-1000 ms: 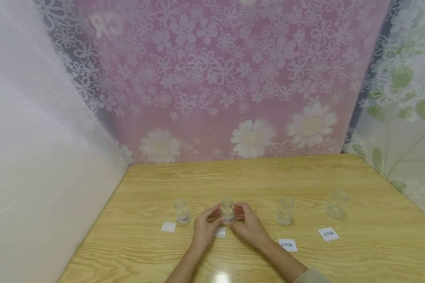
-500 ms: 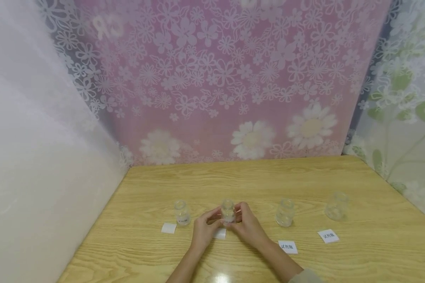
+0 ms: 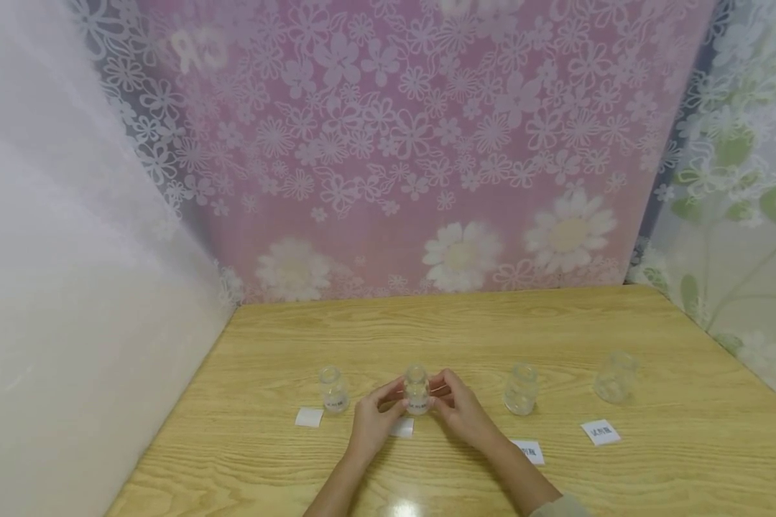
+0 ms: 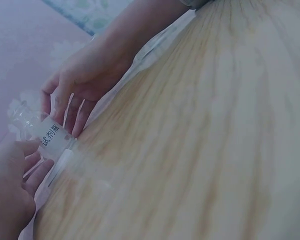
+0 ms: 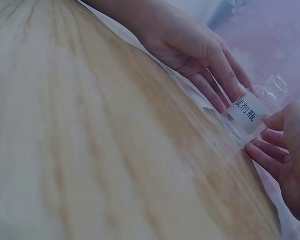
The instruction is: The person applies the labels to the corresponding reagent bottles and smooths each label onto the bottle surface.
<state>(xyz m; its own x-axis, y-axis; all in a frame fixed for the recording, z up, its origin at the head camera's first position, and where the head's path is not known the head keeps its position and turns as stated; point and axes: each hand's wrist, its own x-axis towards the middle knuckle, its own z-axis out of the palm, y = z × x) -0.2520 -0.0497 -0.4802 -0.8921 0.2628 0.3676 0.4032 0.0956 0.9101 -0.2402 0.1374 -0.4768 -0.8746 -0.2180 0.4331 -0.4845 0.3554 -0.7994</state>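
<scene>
I judge the label (image 5: 248,112) is the touchiest thing here: if either of my thumbs slid across the edge it touches, the paper could crease or lift. The clear glass bottle (image 3: 417,390) looks smooth, so squeezing harder from one side than the other might twist or tip it. I can't tell whether its base bears fully on the table (image 3: 453,477); if it doesn't, a loosened finger could let it drop. I have it pinched between both hands, thumbs on the near face, other fingers about its sides. Taking twelve as straight away from me, it stands upright at two o'clock from my left hand (image 3: 376,418) and ten o'clock from my right hand (image 3: 463,414), neck free above my fingers. A white paper piece (image 3: 403,429) lies near it at seven; a second bottle (image 3: 333,390) stands at nine, another jar (image 3: 520,390) at three, both clear of my fingers.
</scene>
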